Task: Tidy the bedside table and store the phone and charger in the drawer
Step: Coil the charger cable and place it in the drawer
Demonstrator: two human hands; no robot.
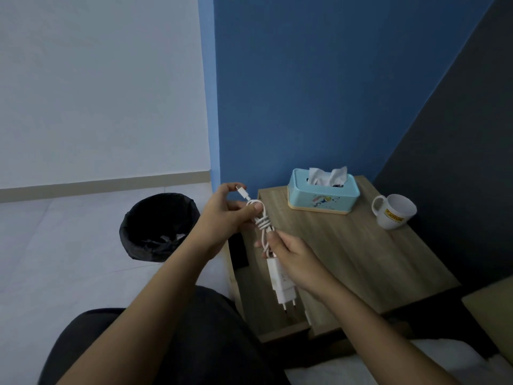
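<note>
I see both hands raised over the left front part of the wooden bench (361, 262), working one white charger between them.

Left hand (222, 218): thumb and curled fingers (256, 208) pinch the top loop of the coiled white charger cable (262, 222). The index finger arches above, and the small white cable plug (242, 191) sticks up just under it.

Right hand (291, 257): fingers closed around the lower part of the cable bundle, just above the white two-pin wall charger block (281, 284). The block hangs down from that grip, pins pointing down and towards me, off the bench surface.

The cable is wound into a tight bundle with several turns wrapped around its middle, between the two hands.

On the bench, at the back: a light-blue rectangular tissue box with a cream base (323, 194), white tissue standing out of its top slot. To its right, well apart, a white ceramic mug with a yellow label (394, 211), handle facing left.

A dark opening (240, 252) shows at the bench's left side below the left wrist; I cannot tell what is in it. I cannot make out the phone.

On the pale tiled floor (69, 245), left of the bench: a round bin lined with a black bag (159, 226), pale scraps inside.
</note>
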